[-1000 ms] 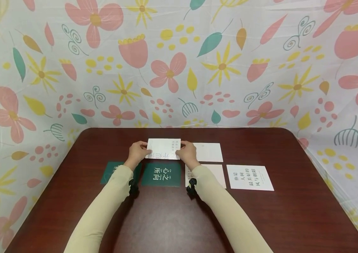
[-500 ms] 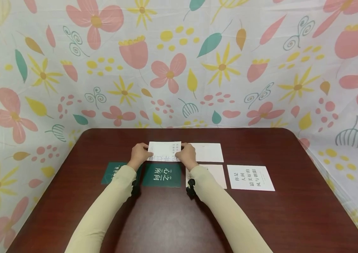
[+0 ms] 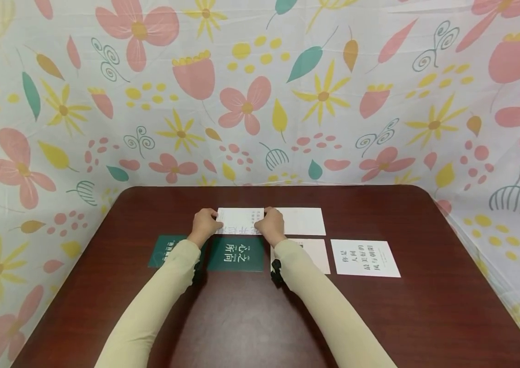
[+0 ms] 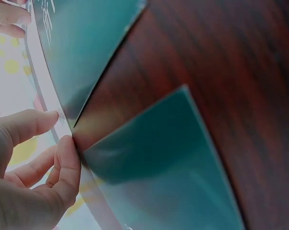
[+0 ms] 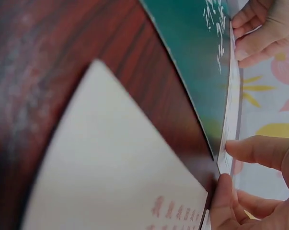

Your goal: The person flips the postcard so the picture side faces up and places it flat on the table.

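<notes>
Both hands hold a white postcard (image 3: 239,217) with grey lettering at the back middle of the table. My left hand (image 3: 204,226) pinches its left end between thumb and fingers, and my right hand (image 3: 272,226) does the same at the right end. The left wrist view shows the left thumb (image 4: 36,123) on the card's face. The card lies low, close to the tabletop; whether it touches cannot be told. Just in front of it is a green postcard (image 3: 236,255) with white lettering. A blank-looking white card (image 3: 305,221) lies beside the right hand.
A second green card (image 3: 161,250) lies partly under the left sleeve. The right forearm partly covers a pale pink card (image 3: 317,255). Farther right lies a white card (image 3: 364,258) with dark lettering. Behind the brown table (image 3: 251,317) hangs a flowered cloth (image 3: 251,61).
Both hands have brought the held postcard down toward the table and slightly to the right, keeping their pinch on its ends. The other cards stay in place.
</notes>
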The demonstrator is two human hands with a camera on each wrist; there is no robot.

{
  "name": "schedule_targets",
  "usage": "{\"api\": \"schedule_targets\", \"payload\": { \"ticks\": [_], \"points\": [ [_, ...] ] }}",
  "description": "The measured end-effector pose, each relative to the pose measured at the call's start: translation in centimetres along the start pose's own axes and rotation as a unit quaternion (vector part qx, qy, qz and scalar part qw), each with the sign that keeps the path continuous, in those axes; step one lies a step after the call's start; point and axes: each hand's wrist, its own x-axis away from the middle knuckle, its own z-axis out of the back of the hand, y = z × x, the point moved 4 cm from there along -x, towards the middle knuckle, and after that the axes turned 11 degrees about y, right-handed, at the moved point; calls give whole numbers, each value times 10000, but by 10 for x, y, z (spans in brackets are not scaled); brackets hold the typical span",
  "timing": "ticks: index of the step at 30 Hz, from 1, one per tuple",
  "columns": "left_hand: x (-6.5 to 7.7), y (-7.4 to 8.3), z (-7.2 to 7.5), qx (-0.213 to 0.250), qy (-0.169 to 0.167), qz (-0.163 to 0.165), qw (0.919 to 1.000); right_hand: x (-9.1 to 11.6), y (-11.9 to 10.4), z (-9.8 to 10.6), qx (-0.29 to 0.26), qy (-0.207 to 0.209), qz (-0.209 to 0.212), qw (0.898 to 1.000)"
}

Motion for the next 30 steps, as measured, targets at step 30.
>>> {"api": "schedule_targets", "payload": {
  "ticks": [30],
  "points": [
    [8, 30, -10, 519, 240, 280, 9980, -10, 10, 48, -245, 32, 715, 9971]
  ]
}}
